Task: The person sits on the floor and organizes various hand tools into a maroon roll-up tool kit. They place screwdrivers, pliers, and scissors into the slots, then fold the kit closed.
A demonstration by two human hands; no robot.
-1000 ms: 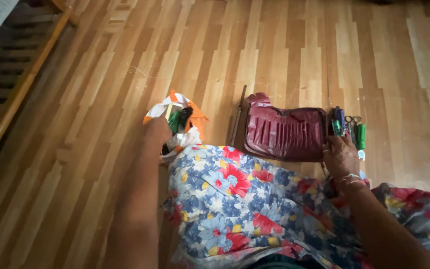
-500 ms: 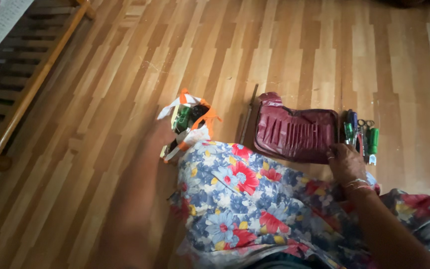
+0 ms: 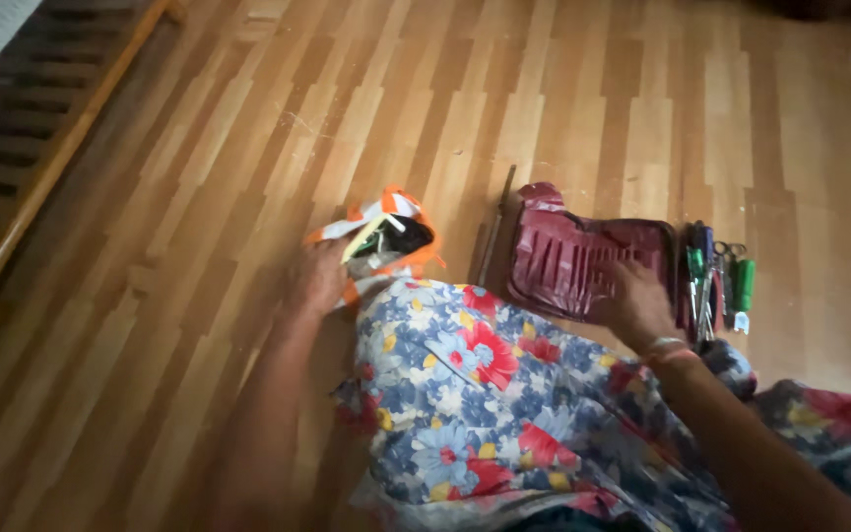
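While the wooden floor [image 3: 583, 108] carries everything, the floral skirt [image 3: 485, 394] covers its near edge. Beyond the skirt lies the open maroon tool roll [image 3: 568, 256], with an orange-and-white bag [image 3: 386, 236] to its left and a row of small tools [image 3: 716, 281] to its right. The roll could slide or fold under a press, scattering those tools, I judge. The right hand [image 3: 632, 300] rests on the roll's near edge, fingers spread flat. The left hand [image 3: 317, 276] touches the bag's side; whether it grips is unclear.
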